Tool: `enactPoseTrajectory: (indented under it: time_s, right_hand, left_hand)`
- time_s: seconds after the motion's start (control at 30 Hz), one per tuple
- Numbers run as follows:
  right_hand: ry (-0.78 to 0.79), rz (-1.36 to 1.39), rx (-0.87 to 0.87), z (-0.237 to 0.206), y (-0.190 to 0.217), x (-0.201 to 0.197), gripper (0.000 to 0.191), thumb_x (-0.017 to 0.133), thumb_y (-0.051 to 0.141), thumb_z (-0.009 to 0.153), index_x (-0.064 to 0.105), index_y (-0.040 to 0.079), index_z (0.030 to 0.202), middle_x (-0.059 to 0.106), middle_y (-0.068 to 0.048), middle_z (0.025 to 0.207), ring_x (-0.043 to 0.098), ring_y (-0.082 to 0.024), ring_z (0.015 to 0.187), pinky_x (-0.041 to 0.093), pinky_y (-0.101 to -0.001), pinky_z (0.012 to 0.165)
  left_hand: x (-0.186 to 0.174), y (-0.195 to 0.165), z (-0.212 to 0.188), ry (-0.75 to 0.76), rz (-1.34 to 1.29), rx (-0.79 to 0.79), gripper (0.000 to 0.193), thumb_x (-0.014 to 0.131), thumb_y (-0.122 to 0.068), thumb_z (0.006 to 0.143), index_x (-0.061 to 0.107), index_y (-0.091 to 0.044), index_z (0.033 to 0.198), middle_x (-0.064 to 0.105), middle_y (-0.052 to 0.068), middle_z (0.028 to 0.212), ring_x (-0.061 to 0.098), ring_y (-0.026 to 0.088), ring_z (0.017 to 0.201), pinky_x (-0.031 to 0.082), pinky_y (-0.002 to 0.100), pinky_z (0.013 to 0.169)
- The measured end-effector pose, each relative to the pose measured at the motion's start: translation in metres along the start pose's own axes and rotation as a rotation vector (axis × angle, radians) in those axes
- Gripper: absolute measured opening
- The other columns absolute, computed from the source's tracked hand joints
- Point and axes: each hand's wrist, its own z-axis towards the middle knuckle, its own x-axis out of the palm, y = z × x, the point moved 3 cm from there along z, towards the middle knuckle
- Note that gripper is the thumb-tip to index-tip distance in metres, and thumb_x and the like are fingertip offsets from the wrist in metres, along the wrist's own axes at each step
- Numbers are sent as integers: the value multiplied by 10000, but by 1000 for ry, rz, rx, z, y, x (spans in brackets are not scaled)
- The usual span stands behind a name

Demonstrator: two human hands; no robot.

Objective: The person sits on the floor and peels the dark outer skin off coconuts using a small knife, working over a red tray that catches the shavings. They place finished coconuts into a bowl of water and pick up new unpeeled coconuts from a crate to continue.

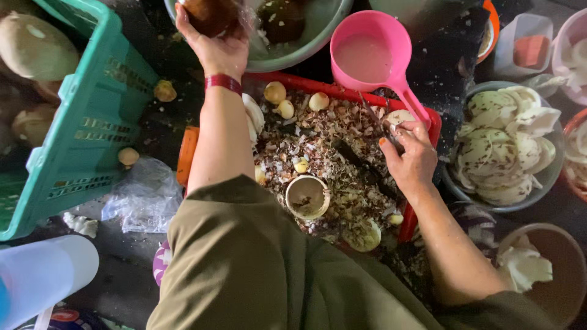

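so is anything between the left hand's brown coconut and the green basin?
Nothing visible. The left hand already holds the brown coconut over the green basin's rim, with no object between them. The right hand is apart, over the red tray.

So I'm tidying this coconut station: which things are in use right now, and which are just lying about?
In use:
left hand gripping brown coconut over green basin
right hand holding knife
red tray of shell scraps

Lying about:
pink ladle
teal crate
bowl of peeled coconut
plastic bag
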Motion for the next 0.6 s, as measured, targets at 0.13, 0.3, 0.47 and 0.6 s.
enactPoseTrajectory:
  time_s: [0.13, 0.3, 0.47, 0.6]
  right_hand:
    - [13, 33, 33, -4, -1, 3, 333, 831, 195, 849, 765, 22, 1126, 678, -92, 1121, 700, -286, 939, 555, -382, 821]
    - [28, 152, 24, -3, 3, 3, 335, 824, 202, 852, 750, 4, 1113, 689, -110, 1061, 706, -280, 942, 556, -367, 818]
    - [34, 159, 75, -5, 3, 1, 289, 787, 200, 860, 746, 1, 1066, 700, -116, 1071, 711, -285, 923, 559, -368, 817]
    - [-3, 56, 17, -6, 5, 0, 302, 805, 222, 851, 761, 23, 1075, 695, -117, 1113, 693, -302, 1018, 550, -392, 892]
  left_hand:
    - [45, -20, -34, -23, 169, 4, 807, 771, -535, 709, 442, -287, 1403, 491, 59, 1430, 567, 336, 1269, 559, 581, 1016]
    - [103, -45, -44, -273, 731, 117, 736, 864, -357, 671, 410, -210, 1230, 597, 125, 1249, 735, 325, 975, 622, 531, 697]
    - [139, -60, -21, -79, 1148, 509, 728, 943, -216, 651, 514, -123, 1231, 714, 128, 1027, 740, 261, 843, 627, 421, 672]
    - [140, -62, -3, -179, 1234, 467, 642, 943, -243, 720, 576, -60, 1214, 734, 139, 1046, 721, 267, 896, 654, 437, 737]
